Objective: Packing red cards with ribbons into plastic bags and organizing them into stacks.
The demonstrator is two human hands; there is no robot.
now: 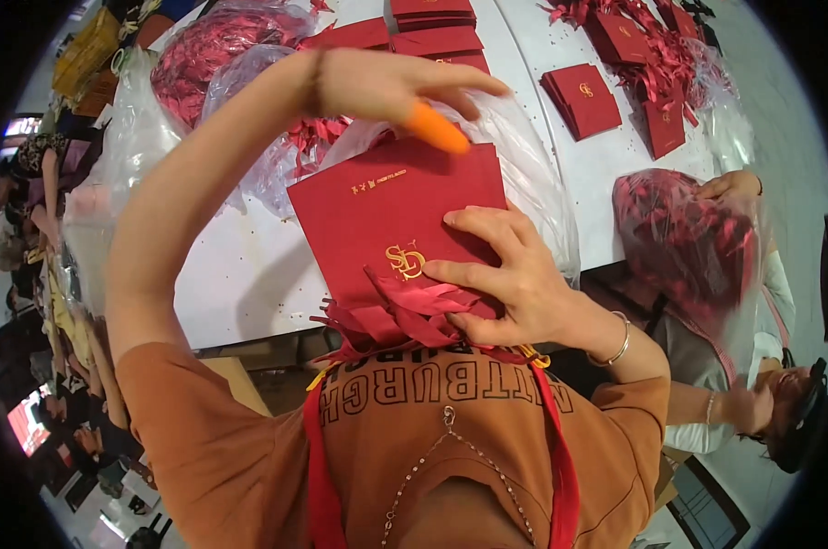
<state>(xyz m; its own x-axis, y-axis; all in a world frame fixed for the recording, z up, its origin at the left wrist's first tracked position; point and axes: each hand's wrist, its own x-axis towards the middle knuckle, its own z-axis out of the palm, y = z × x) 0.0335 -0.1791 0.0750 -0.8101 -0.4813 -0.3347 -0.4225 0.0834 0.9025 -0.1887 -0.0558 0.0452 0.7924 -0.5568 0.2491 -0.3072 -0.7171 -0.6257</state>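
A stack of flat red paper gift bags point(387, 206) with gold print is held upright near my chest, at the table's near edge. Red ribbon handles point(405, 316) bunch along its near edge. My right hand point(515, 274) grips the stack at its right side, fingers spread over the front face and thumb by the ribbons. Above the far edge of the stack is my left hand point(387, 87), slightly blurred, its fingers stretched out and nothing seen in them. An orange finger cot point(437, 128) covers one of its fingers, close to the top edge of the bags.
Clear plastic bags of red ribboned bags point(190, 73) lie at the back left. Red stacks point(437, 41) stand at the back; another stack point(580, 101) lies right of the table seam. At right, a co-worker's hand point(734, 188) touches a filled plastic bag point(684, 238).
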